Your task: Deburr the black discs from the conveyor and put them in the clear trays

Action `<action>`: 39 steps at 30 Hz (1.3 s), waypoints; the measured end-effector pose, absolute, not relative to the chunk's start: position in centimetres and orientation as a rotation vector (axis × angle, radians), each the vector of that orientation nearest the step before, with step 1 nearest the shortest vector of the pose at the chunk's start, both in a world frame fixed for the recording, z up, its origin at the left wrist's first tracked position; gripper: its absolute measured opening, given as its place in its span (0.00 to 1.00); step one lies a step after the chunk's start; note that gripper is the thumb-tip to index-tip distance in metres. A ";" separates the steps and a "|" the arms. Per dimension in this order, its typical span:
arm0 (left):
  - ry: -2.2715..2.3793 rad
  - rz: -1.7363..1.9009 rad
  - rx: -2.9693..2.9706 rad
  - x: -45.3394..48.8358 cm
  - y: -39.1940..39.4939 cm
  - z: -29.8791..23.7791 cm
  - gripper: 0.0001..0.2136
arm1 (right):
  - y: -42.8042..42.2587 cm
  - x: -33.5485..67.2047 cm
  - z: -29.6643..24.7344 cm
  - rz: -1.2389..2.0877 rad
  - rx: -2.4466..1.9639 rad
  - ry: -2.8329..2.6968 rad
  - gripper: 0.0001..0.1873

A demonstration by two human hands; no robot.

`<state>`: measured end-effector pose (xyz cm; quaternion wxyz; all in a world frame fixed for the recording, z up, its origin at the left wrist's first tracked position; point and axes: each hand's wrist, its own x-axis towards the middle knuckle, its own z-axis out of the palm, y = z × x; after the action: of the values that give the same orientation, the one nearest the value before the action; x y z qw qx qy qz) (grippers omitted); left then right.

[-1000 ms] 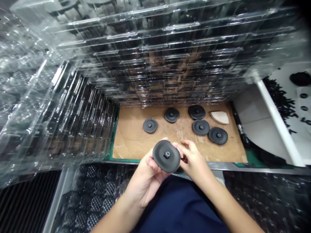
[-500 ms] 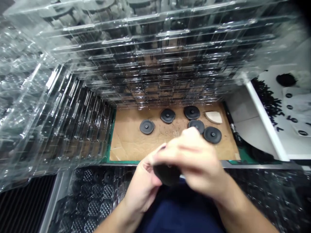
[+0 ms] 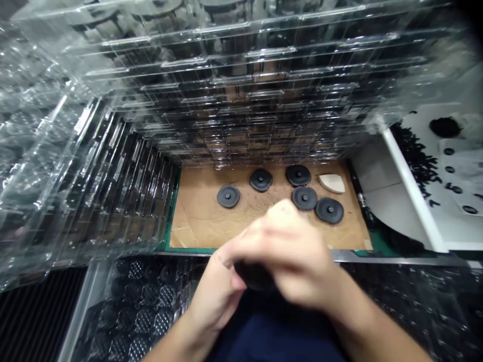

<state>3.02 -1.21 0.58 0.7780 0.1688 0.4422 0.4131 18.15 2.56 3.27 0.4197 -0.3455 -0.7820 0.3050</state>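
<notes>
A dark rounded disc (image 3: 254, 276) is held low in front of my body, above the near edge of the bench. My left hand (image 3: 219, 286) is closed on its left side, with the thumb against the face of the disc. Over its top and right side comes my right hand (image 3: 294, 251), bent and blurred, its fingers partly covering the disc. Whether the right fingers pinch a smaller piece is hidden. Beyond the hands, several similar black discs with a raised centre stud lie on cardboard (image 3: 199, 221), among them a lone disc (image 3: 228, 196) on the left.
Tall stacks of clear plastic trays (image 3: 245, 95) stand at the back, with more clear trays (image 3: 124, 181) on the left. A pale wedge-shaped piece (image 3: 332, 183) lies at the right of the cardboard. Small black parts (image 3: 418, 156) are heaped on a white surface at right.
My right hand has shifted slightly left and closer over the disc, covering more of it and uncovering a disc on the cardboard. My left hand has barely moved.
</notes>
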 end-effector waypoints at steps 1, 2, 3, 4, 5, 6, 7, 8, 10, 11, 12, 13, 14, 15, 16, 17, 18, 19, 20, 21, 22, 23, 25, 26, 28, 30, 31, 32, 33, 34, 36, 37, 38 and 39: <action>0.965 0.922 0.356 2.9 -1.2 0.7 0.32 | 2.9 18.6 2.3 0.782 -1.017 -1.871 0.14; 0.986 0.952 0.335 2.8 -1.2 0.8 0.32 | 3.0 18.9 1.2 0.808 -1.187 -1.763 0.12; 1.014 0.978 0.304 2.6 -1.2 1.0 0.31 | 2.9 19.2 -0.1 0.844 -1.343 -1.664 0.10; 1.043 0.997 0.274 2.4 -1.2 1.1 0.30 | 2.5 19.2 -1.5 0.891 -1.463 -1.594 0.10; 1.066 1.009 0.249 2.3 -1.2 1.2 0.30 | 1.9 19.2 -2.9 0.937 -1.527 -1.557 0.10; 1.075 1.011 0.237 2.2 -1.2 1.2 0.29 | 1.2 18.9 -4.3 0.974 -1.538 -1.559 0.10; 1.067 1.012 0.229 2.1 -1.2 1.3 0.29 | 0.4 18.6 -5.4 1.000 -1.522 -1.582 0.10; 1.054 1.010 0.223 2.0 -1.1 1.3 0.29 | -0.3 18.2 -6.3 1.018 -1.499 -1.607 0.09; 1.043 1.008 0.227 2.1 -1.1 1.3 0.28 | -1.2 17.7 -6.9 1.041 -1.480 -1.609 0.07; 1.046 1.006 0.238 2.2 -1.1 1.3 0.28 | -1.3 17.6 -6.5 1.041 -1.482 -1.589 0.07; 1.048 1.006 0.254 2.3 -1.1 1.3 0.29 | -1.2 17.5 -5.6 1.031 -1.495 -1.554 0.08; 1.048 1.005 0.269 2.4 -1.1 1.2 0.29 | -1.0 17.4 -4.4 1.000 -1.509 -1.498 0.09; 1.037 1.007 0.286 2.5 -1.1 1.2 0.28 | -0.7 17.3 -2.8 0.951 -1.508 -1.445 0.11; 1.017 1.006 0.302 2.6 -1.1 1.2 0.27 | -0.5 17.2 -1.2 0.886 -1.488 -1.412 0.12; 0.989 1.002 0.312 2.6 -1.2 1.1 0.26 | -0.3 17.0 0.5 0.803 -1.424 -1.407 0.13; 0.958 0.994 0.316 2.6 -1.2 1.1 0.25 | -0.3 16.7 1.9 0.738 -1.332 -1.476 0.13; 0.931 0.992 0.315 2.5 -1.2 1.0 0.25 | -0.3 16.4 3.2 0.700 -1.239 -1.562 0.12; 0.918 0.994 0.306 2.4 -1.2 0.9 0.27 | -0.3 16.1 4.1 0.705 -1.159 -1.667 0.12; 0.923 1.000 0.290 2.3 -1.2 0.8 0.29 | -0.3 15.8 4.6 0.746 -1.105 -1.770 0.11; 0.937 1.008 0.271 2.2 -1.2 0.7 0.30 | -0.2 15.6 4.9 0.801 -1.081 -1.852 0.11; 0.953 1.012 0.260 2.1 -1.2 0.7 0.31 | 0.0 15.4 5.0 0.837 -1.090 -1.905 0.10; 0.963 1.001 0.258 2.1 -1.3 0.7 0.30 | 0.2 15.2 4.9 0.816 -1.124 -1.926 0.10; 0.948 0.957 0.256 2.2 -1.3 0.9 0.25 | 0.6 14.8 4.6 0.655 -1.174 -1.901 0.12; 0.930 0.946 0.254 2.1 -1.3 1.0 0.23 | 0.6 14.8 4.4 0.596 -1.152 -1.874 0.13; 0.914 0.942 0.237 1.9 -1.3 1.3 0.20 | 0.2 15.2 4.3 0.648 -1.039 -1.861 0.14; 0.905 0.938 0.226 1.4 -1.3 1.5 0.22 | -0.7 16.3 4.5 0.824 -0.971 -1.913 0.12; 0.890 0.929 0.232 1.2 -1.3 1.5 0.24 | -1.1 16.9 4.6 0.869 -1.001 -1.937 0.11; 0.868 0.919 0.239 1.1 -1.2 1.5 0.25 | -1.5 17.6 4.7 0.866 -1.072 -1.960 0.11; 0.846 0.914 0.246 1.1 -1.2 1.4 0.27 | -1.8 18.1 4.9 0.817 -1.155 -1.983 0.11; 0.831 0.914 0.251 1.2 -1.2 1.2 0.28 | -1.8 18.5 5.1 0.738 -1.230 -2.004 0.11; 0.830 0.909 0.236 1.4 -1.3 1.1 0.30 | -1.3 18.5 5.3 0.535 -1.299 -2.046 0.12; 0.842 0.902 0.219 1.4 -1.3 1.0 0.30 | -0.7 18.4 5.4 0.443 -1.263 -2.064 0.13; 0.857 0.896 0.204 1.4 -1.4 1.1 0.30 | 0.0 18.1 5.3 0.396 -1.179 -2.070 0.13; 0.861 0.891 0.195 1.3 -1.4 1.1 0.29 | 0.8 17.9 5.2 0.412 -1.073 -2.070 0.14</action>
<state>1.34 -1.37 1.13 0.8097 0.0912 0.4028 0.4169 17.95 0.81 5.16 0.3775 -0.4198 -0.8095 0.1611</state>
